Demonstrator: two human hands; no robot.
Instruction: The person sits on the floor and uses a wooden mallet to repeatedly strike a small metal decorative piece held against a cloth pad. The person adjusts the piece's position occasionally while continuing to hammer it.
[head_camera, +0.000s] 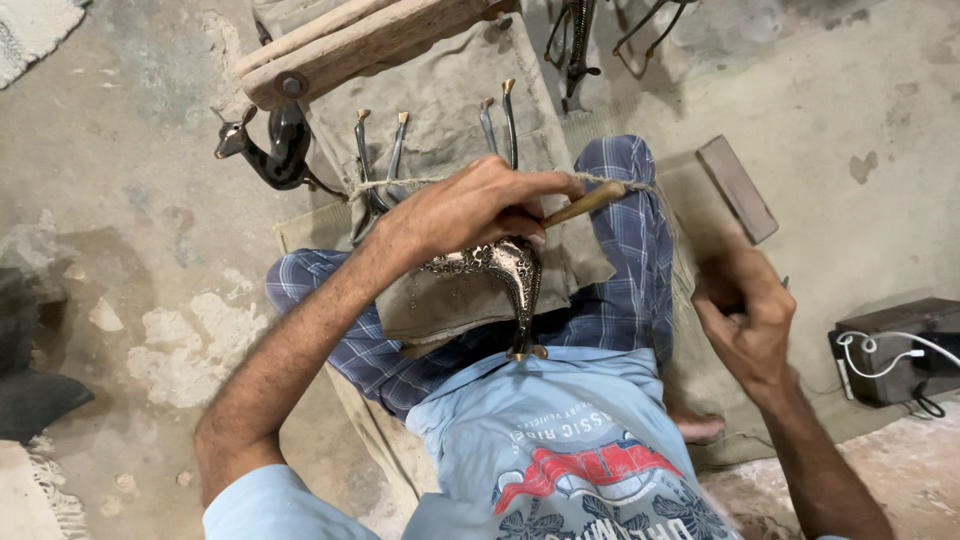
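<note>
My left hand (470, 205) grips a wooden-handled chisel (585, 203) and presses its tip toward a dark engraved metal animal figure (505, 265) lying on a cloth pad (450, 100) across my lap. The figure's legs (380, 160) point away from me, tied with twine. My right hand (745, 310) is raised to the right, shut on a wooden mallet block (737, 188) held above the floor.
A second dark animal figure (265, 145) stands on the concrete floor at the upper left beside a wooden beam (350, 45). A dark box with white cable (895, 350) sits at the right. More metal pieces (580, 40) lie at the top.
</note>
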